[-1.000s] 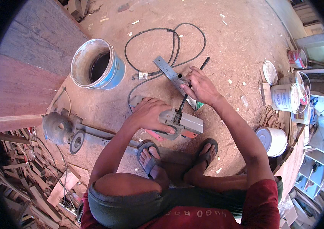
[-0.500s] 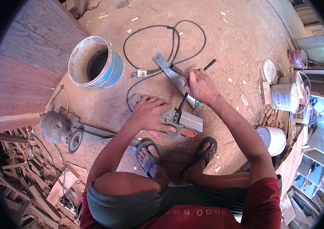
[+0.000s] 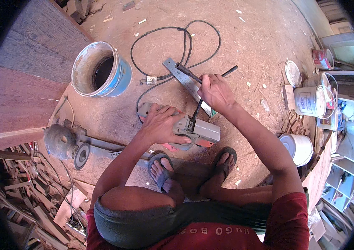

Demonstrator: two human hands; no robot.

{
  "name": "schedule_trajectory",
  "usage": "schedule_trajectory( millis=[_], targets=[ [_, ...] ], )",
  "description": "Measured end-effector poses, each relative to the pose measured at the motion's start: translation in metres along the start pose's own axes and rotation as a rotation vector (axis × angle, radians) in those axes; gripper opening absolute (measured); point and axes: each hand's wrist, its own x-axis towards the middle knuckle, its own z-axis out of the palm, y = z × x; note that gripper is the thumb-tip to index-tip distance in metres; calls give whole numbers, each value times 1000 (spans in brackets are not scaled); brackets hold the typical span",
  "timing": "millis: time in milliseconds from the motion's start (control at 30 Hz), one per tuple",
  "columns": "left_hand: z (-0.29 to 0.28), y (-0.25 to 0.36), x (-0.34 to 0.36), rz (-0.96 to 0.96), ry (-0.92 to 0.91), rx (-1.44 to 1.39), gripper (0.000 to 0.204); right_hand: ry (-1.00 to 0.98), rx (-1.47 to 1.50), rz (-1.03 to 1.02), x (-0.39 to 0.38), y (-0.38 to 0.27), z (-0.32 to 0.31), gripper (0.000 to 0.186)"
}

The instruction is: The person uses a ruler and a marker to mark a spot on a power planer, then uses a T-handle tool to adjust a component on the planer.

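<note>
An electric hand planer [image 3: 206, 131], grey with red parts, lies on the floor in front of my feet. My left hand [image 3: 162, 127] is spread over its body and grips it, thumb along the near side. My right hand [image 3: 216, 93] is closed round the middle of a black three-armed socket wrench [image 3: 191, 73]. One arm of it runs down into the planer's metal part, and the others stick out past my fist to either side. Where the lower end meets the planer is too small to make out. Beneath the wrench lies a flat silver metal strip [image 3: 181, 78] with holes.
A black cord [image 3: 162, 29] with a white plug [image 3: 151, 80] loops beyond the planer. At left stand a blue bucket [image 3: 122, 79] of dark liquid and a bench grinder [image 3: 62, 141]. White pails [image 3: 296, 149] line the right side; scrap wood [image 3: 45, 221] lies lower left.
The wrench has turned slightly, its left arm swinging farther out over the metal strip. My right hand has shifted a little left with it. My left hand stays on the planer.
</note>
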Motion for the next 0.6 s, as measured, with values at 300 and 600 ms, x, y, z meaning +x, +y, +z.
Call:
schedule_trajectory(
  millis=[300,600],
  targets=[
    [0,-4,-2,75,25,-8,94,12,41,-4,6,-2,0,35],
    [6,-11,-3,116,37,23,93,368,231,-304,-1,-5,-23,29]
  ],
)
